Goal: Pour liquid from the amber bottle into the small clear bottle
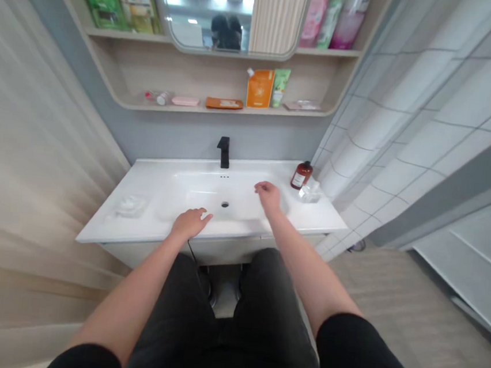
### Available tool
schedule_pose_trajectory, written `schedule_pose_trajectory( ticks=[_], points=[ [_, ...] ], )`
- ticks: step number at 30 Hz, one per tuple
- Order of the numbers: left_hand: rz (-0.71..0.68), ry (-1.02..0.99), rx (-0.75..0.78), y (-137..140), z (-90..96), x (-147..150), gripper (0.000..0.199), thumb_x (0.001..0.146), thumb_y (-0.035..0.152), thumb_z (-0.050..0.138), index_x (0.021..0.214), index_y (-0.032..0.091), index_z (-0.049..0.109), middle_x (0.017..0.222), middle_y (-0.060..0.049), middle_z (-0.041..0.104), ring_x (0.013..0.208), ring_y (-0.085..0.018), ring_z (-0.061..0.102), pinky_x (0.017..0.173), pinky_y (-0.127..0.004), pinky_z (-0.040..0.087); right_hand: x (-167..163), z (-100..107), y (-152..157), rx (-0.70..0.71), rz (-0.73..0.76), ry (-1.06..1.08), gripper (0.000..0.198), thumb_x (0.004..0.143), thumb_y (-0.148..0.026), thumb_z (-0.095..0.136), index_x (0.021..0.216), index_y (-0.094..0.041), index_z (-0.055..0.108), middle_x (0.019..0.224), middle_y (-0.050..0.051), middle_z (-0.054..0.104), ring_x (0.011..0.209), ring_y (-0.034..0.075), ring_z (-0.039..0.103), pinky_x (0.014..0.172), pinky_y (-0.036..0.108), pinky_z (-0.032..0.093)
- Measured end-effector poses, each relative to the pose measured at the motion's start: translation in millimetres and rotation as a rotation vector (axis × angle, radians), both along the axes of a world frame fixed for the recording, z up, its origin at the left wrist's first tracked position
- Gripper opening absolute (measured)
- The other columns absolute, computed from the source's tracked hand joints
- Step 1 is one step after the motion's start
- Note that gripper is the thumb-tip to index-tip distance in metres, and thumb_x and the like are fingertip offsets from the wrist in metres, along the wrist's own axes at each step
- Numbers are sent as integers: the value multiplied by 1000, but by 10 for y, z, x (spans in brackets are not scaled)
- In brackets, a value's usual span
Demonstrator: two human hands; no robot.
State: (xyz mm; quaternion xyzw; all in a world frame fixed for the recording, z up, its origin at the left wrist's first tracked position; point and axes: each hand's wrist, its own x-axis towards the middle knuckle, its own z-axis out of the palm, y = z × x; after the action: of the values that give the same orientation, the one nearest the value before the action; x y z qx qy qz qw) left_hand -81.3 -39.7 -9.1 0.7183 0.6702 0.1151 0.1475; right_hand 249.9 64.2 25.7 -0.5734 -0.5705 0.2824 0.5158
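My left hand (189, 223) hovers at the front rim of the white sink (237, 184), its thumb and fingers apart and nothing in it. Over the right part of the basin is my right hand (268, 198), with its fingers curled in towards the thumb. No object shows in that hand. A black faucet (225, 152) stands behind the basin. To the right of my right hand, on the counter, are a brown bottle (301, 175) with a black cap and a clear container (311, 191) with white contents.
A clear dish (130, 205) with something white lies on the left counter. Above, a shelf (183, 108) holds an orange pouch (260, 89), a green tube (279, 88) and small packets. A mirror (218, 13) hangs between bottles. Curtain (23, 186) at left, tiled wall (388, 140) at right.
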Motion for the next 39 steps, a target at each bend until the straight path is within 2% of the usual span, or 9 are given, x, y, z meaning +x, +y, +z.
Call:
schedule_pose_trajectory(
  ticks=[4, 7, 10, 13, 16, 21, 30, 36, 39],
  points=[
    [20, 17, 7, 7, -29, 29, 61, 105, 70, 47, 135, 26, 77, 132, -17, 81, 130, -39, 71, 109, -47, 52, 1132, 578, 511, 59, -175, -57, 42, 89, -50, 65, 117, -23, 77, 107, 19, 81, 116, 41, 74, 102, 60, 57],
    [38, -13, 23, 9, -40, 38, 58, 103, 69, 53, 134, 26, 77, 132, -16, 81, 131, -38, 71, 111, -46, 51, 1666, 835, 799, 95, -357, -199, 62, 74, -47, 79, 130, -20, 73, 124, 27, 77, 130, 49, 68, 113, 72, 47],
    [50, -19, 6, 5, -23, 34, 63, 104, 70, 50, 139, 24, 76, 131, -20, 81, 129, -41, 71, 110, -50, 51, 1812, 916, 912, 121, -203, -315, 66, 64, -43, 88, 125, -21, 74, 120, 25, 79, 131, 50, 67, 118, 76, 41],
    [44, 2, -29, 1, 14, 31, 68, 103, 72, 48, 143, 23, 74, 131, -22, 80, 130, -44, 72, 107, -52, 52, 1784, 951, 914, 190, 20, -365, 52, 67, -47, 88, 115, -30, 76, 112, 18, 81, 125, 49, 72, 115, 76, 46],
    [79, -2, -51, -2, 48, 33, 70, 99, 77, 54, 139, 24, 76, 130, -23, 81, 128, -45, 73, 107, -52, 52, 1735, 997, 904, 208, 38, -399, 43, 71, -47, 86, 109, -31, 77, 114, 19, 80, 123, 49, 73, 113, 74, 49],
    [87, -64, -49, -10, 57, 37, 68, 97, 77, 57, 135, 24, 78, 130, -23, 81, 128, -46, 73, 108, -55, 51, 1319, 899, 748, 255, 44, -408, 49, 68, -37, 90, 114, -35, 75, 119, 14, 77, 128, 48, 67, 117, 71, 46],
    [71, -11, -70, -28, 101, 57, 71, 102, 74, 46, 142, 23, 75, 139, -23, 78, 131, -45, 73, 106, -52, 53, -486, 218, -458, 291, 595, -201, 68, 75, -43, 96, 137, -28, 74, 138, 14, 71, 132, 39, 65, 122, 59, 48],
    [112, 4, -47, -45, 127, 63, 68, 103, 73, 45, 139, 24, 76, 135, -22, 80, 127, -40, 76, 105, -47, 54, -980, -106, -594, 87, 469, 78, 71, 81, -51, 86, 144, -29, 63, 138, 11, 72, 128, 35, 68, 114, 54, 56],
    [117, 1, -43, -51, 142, 65, 65, 104, 71, 47, 137, 24, 78, 131, -21, 81, 125, -40, 76, 103, -47, 55, -1071, -243, -552, 2, 458, 144, 84, 73, -46, 91, 148, -30, 54, 129, 8, 74, 121, 33, 72, 110, 52, 58]
  ],
)
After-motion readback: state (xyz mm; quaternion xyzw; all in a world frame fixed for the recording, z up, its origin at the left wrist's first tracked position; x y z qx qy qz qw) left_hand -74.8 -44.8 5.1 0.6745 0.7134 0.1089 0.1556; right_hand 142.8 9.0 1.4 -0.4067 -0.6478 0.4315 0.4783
